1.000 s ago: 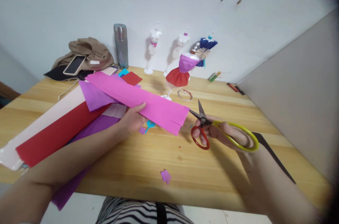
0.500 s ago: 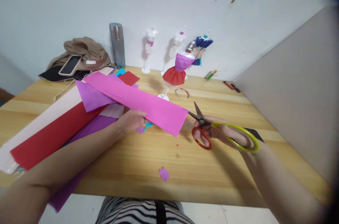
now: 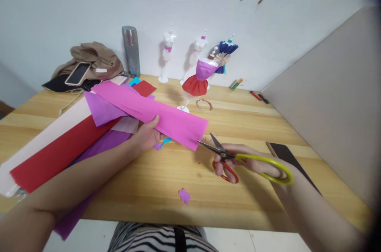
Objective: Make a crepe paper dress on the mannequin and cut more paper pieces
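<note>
My left hand [image 3: 149, 134] grips a long bright pink strip of crepe paper [image 3: 178, 123] by its lower edge, thumb on top and fingers underneath. The strip reaches from the pile at the left to the middle of the table. In my right hand [image 3: 238, 158] are scissors [image 3: 222, 154] with one yellow and one red handle. Their blades are parted, and the lower tip is at the strip's right end; I cannot tell whether it touches. A small purple paper flower [image 3: 184, 196] lies on the table below.
Red, pale pink and purple paper sheets [image 3: 53, 152] pile up at left. A dress form in a purple and red paper dress [image 3: 195, 85] stands behind the strip, with other forms [image 3: 168, 47] by the wall. A phone [image 3: 287, 156] lies under my right forearm; a thermos [image 3: 131, 53] stands behind.
My right hand and the scissors have moved down and a little left, from the strip's upper right corner to its lower end. My left thumb has shifted onto the strip.
</note>
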A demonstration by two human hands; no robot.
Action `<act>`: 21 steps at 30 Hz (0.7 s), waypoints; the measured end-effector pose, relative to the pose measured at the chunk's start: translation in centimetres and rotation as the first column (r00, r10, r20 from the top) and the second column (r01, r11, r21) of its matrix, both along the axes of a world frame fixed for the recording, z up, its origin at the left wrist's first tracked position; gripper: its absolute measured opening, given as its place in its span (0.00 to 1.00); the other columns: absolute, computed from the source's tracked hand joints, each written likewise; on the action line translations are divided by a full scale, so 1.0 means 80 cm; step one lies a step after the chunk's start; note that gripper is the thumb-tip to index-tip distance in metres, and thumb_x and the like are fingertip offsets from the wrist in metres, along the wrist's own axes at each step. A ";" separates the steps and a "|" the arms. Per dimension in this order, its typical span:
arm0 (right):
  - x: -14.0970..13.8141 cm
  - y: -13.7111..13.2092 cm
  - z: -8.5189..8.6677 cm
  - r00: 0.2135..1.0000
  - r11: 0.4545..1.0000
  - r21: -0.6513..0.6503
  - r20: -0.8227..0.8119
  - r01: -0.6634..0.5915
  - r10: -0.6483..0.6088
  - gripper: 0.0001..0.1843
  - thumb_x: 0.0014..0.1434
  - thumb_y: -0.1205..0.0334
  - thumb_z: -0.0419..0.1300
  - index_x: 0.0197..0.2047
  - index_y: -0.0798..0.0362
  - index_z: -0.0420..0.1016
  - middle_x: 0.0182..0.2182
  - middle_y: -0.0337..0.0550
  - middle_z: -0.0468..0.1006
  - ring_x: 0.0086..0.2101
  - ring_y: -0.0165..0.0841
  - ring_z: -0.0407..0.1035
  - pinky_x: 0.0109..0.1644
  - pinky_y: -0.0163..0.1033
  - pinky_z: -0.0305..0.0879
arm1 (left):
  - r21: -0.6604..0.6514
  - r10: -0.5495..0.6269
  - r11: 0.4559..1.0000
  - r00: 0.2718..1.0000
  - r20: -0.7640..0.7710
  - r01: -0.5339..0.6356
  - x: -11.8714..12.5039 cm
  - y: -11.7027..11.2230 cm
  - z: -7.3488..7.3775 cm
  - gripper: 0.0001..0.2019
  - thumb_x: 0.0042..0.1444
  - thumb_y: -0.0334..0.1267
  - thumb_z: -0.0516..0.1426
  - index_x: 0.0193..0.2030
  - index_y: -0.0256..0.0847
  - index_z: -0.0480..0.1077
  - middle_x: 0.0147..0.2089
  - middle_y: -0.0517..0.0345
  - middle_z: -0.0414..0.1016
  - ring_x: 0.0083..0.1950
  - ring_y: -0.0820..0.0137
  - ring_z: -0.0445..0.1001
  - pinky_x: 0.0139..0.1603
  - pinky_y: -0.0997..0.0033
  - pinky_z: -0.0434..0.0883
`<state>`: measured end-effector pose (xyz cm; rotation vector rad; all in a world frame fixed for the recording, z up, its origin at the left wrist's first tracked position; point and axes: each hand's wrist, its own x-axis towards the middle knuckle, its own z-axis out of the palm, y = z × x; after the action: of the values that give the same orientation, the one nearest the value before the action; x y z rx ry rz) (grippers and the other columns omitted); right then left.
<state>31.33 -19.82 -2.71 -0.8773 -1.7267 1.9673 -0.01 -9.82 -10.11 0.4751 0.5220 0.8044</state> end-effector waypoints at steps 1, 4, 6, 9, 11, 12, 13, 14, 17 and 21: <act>-0.002 -0.002 0.004 1.000 1.000 0.031 0.000 -0.006 0.006 0.36 0.58 0.29 0.57 0.54 0.50 0.73 0.44 0.50 0.79 0.31 0.33 0.70 0.38 0.41 0.69 | 0.010 -0.024 1.000 1.000 -0.007 0.024 0.000 0.000 0.000 0.19 0.71 0.42 0.48 0.58 0.30 0.70 0.39 0.42 0.83 0.40 0.59 0.83 0.46 0.60 0.80; -0.007 -0.008 0.012 0.999 0.998 0.067 0.033 0.017 -0.019 0.36 0.58 0.28 0.56 0.54 0.48 0.74 0.44 0.49 0.79 0.33 0.34 0.70 0.41 0.43 0.69 | 0.017 -0.020 1.000 1.000 0.001 0.020 -0.001 -0.001 0.001 0.17 0.70 0.38 0.49 0.56 0.31 0.72 0.41 0.43 0.83 0.41 0.60 0.83 0.47 0.60 0.80; -0.010 -0.009 0.012 0.998 0.999 0.039 0.066 0.003 -0.006 0.37 0.56 0.26 0.57 0.53 0.48 0.75 0.43 0.49 0.79 0.31 0.34 0.69 0.40 0.44 0.69 | 0.008 0.003 1.000 1.000 0.026 -0.003 -0.001 -0.002 0.002 0.15 0.69 0.35 0.50 0.55 0.31 0.72 0.45 0.42 0.83 0.45 0.60 0.83 0.51 0.59 0.79; -0.013 -0.007 0.002 0.996 0.999 -0.045 0.086 -0.002 0.006 0.38 0.56 0.27 0.58 0.53 0.52 0.72 0.41 0.50 0.78 0.29 0.33 0.69 0.35 0.42 0.70 | 0.001 -0.009 1.000 0.998 0.057 0.009 -0.002 -0.002 0.000 0.14 0.68 0.35 0.52 0.54 0.30 0.73 0.46 0.42 0.83 0.47 0.60 0.82 0.53 0.59 0.78; -0.013 -0.003 -0.007 0.996 0.997 -0.080 0.092 0.025 -0.018 0.36 0.59 0.31 0.58 0.53 0.55 0.70 0.40 0.51 0.78 0.29 0.32 0.70 0.33 0.40 0.69 | 0.014 -0.003 1.000 0.997 0.073 0.002 -0.002 -0.002 -0.002 0.12 0.67 0.32 0.53 0.51 0.31 0.74 0.45 0.44 0.83 0.46 0.61 0.83 0.51 0.61 0.78; -0.013 0.000 -0.010 0.995 0.995 -0.088 0.093 0.036 -0.028 0.35 0.60 0.32 0.58 0.53 0.56 0.69 0.40 0.51 0.78 0.29 0.32 0.71 0.32 0.39 0.70 | 0.030 -0.002 1.000 0.997 0.072 0.000 -0.002 -0.002 -0.002 0.11 0.65 0.30 0.53 0.50 0.32 0.75 0.45 0.45 0.83 0.46 0.61 0.83 0.51 0.62 0.78; -0.013 0.003 -0.013 0.995 0.995 -0.091 0.089 0.045 -0.037 0.34 0.61 0.33 0.58 0.53 0.56 0.68 0.40 0.51 0.78 0.29 0.32 0.71 0.32 0.39 0.70 | 0.054 -0.010 0.999 0.998 0.064 0.006 -0.002 -0.003 -0.002 0.11 0.64 0.28 0.54 0.49 0.32 0.75 0.45 0.45 0.83 0.45 0.61 0.83 0.50 0.62 0.78; -0.012 0.006 -0.015 0.995 0.995 -0.088 0.081 0.057 -0.050 0.34 0.61 0.33 0.57 0.52 0.57 0.68 0.40 0.52 0.78 0.29 0.32 0.72 0.32 0.39 0.70 | 0.084 -0.027 0.996 0.998 0.048 0.023 -0.002 -0.004 -0.001 0.11 0.62 0.27 0.55 0.49 0.31 0.76 0.45 0.44 0.83 0.44 0.61 0.83 0.49 0.63 0.78; -0.011 0.013 -0.017 0.994 0.993 -0.060 0.024 0.103 -0.102 0.34 0.62 0.32 0.56 0.52 0.56 0.67 0.39 0.52 0.78 0.28 0.32 0.71 0.33 0.40 0.70 | 0.160 -0.114 0.980 0.993 -0.007 0.114 -0.002 -0.008 0.002 0.14 0.57 0.27 0.59 0.50 0.29 0.76 0.46 0.40 0.83 0.44 0.58 0.83 0.49 0.61 0.78; -0.016 0.017 -0.011 0.988 0.988 -0.021 0.000 0.154 -0.154 0.34 0.60 0.31 0.56 0.51 0.54 0.68 0.40 0.51 0.78 0.28 0.34 0.71 0.34 0.42 0.69 | 0.167 -0.100 0.981 0.995 0.024 0.095 0.001 -0.012 0.004 0.16 0.52 0.24 0.61 0.48 0.32 0.77 0.44 0.42 0.83 0.46 0.54 0.82 0.50 0.56 0.77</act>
<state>30.01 -18.50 -3.55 -0.9852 -1.5887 1.8877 0.08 -10.75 -9.82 0.6353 0.3999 0.7631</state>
